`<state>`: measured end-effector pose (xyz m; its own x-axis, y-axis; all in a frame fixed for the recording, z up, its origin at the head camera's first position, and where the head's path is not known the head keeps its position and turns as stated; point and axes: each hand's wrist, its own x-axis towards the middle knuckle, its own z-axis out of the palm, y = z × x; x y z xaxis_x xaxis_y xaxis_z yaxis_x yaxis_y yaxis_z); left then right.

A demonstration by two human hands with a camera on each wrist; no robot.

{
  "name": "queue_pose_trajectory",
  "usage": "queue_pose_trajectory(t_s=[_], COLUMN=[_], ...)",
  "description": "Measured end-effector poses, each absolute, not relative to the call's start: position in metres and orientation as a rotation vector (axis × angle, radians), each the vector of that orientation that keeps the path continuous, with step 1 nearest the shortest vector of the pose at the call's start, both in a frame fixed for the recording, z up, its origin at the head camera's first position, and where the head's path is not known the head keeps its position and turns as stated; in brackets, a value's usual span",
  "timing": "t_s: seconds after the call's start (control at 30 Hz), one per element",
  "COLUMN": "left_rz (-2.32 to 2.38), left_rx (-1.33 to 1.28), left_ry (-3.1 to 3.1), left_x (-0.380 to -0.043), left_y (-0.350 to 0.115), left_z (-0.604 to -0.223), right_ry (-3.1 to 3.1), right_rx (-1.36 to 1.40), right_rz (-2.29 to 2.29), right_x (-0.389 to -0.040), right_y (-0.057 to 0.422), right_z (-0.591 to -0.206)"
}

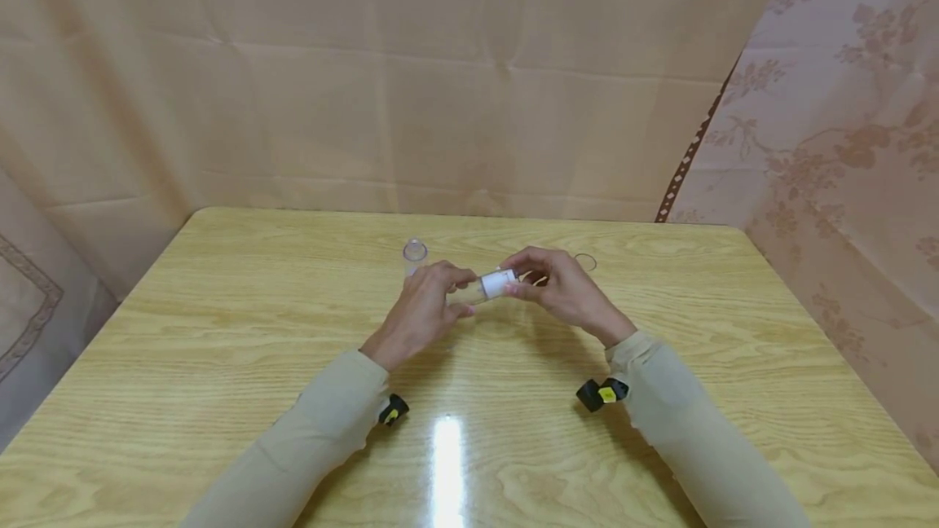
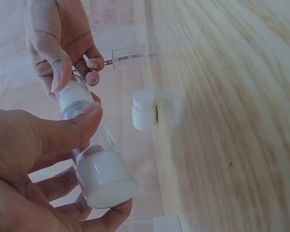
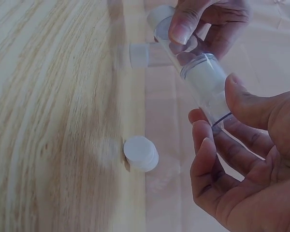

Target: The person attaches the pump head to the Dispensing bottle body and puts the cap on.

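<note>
A clear cylindrical container [image 1: 482,289] held between two hands above the middle of a wood-grained table [image 1: 220,349], its axis running from near left to far right. The left hand [image 1: 424,300] grips the clear body toward the white base [image 2: 106,179], thumb on one side and fingers on the other; the right hand [image 1: 561,288] pinches the opposite end, close to the white section [image 3: 205,77] inside the clear wall. The step in hand appears to be work on the fit between these two parts; whether they are being joined or parted cannot be told. For a good result, the left grip should be firm but light, since smooth plastic may slip or flex, while the right fingers act squarely along the shared axis; any tilt could bind the rim. Working low over the table would limit a drop. Standing on the table are a second clear tube [image 1: 415,251], far left beside the left hand; a small white bottle [image 2: 144,116], beyond the held container; and an empty clear cylinder [image 2: 117,58], far right. No brand or wording is legible on any vessel; the yellow patches [image 1: 608,394] on the wrist cameras [image 1: 589,396] carry marks too small to read.
</note>
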<state>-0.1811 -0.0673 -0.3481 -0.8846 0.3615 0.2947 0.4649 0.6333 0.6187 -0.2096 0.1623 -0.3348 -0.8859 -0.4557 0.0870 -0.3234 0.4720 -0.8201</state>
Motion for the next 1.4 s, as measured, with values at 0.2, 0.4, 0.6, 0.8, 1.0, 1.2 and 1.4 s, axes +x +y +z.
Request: queue_pose_trajectory(t_s=[0.2, 0.4, 0.6, 0.8, 1.0, 1.2, 1.4], left_rz=[-1.092, -1.111, -1.082, -1.120, -1.150, -1.245, -1.352], left_rx=[-0.679, -0.625, -0.629, -0.591, -0.569, -0.548, -0.541], left_ry=[-2.707, -2.792, -2.845, -2.859, -2.859, -2.803, -2.754], left_x=[-0.182, -0.183, -0.185, -0.186, -0.187, -0.188, -0.188], left_y=[-0.067, -0.067, -0.068, -0.071, -0.078, -0.094, -0.113], left_z=[-0.347, -0.342, -0.339, -0.338, -0.332, -0.327, -0.317], right_ry=[2.577, 2.571, 2.587, 2.618, 2.639, 2.694, 2.757], right_rx=[-0.690, -0.706, -0.739, -0.735, -0.709, -0.711, -0.750], right_rz=[-1.379, -1.357, -1.246, -1.200, -1.198, -1.135, -1.076], right_x=[-0.209, -0.209, -0.209, -0.210, -0.211, -0.211, -0.208], right_y=[0.162, 0.162, 0.165, 0.169, 0.173, 0.181, 0.184], right_z=[-0.334, -0.335, -0.332, -0.325, -0.317, -0.314, -0.317])
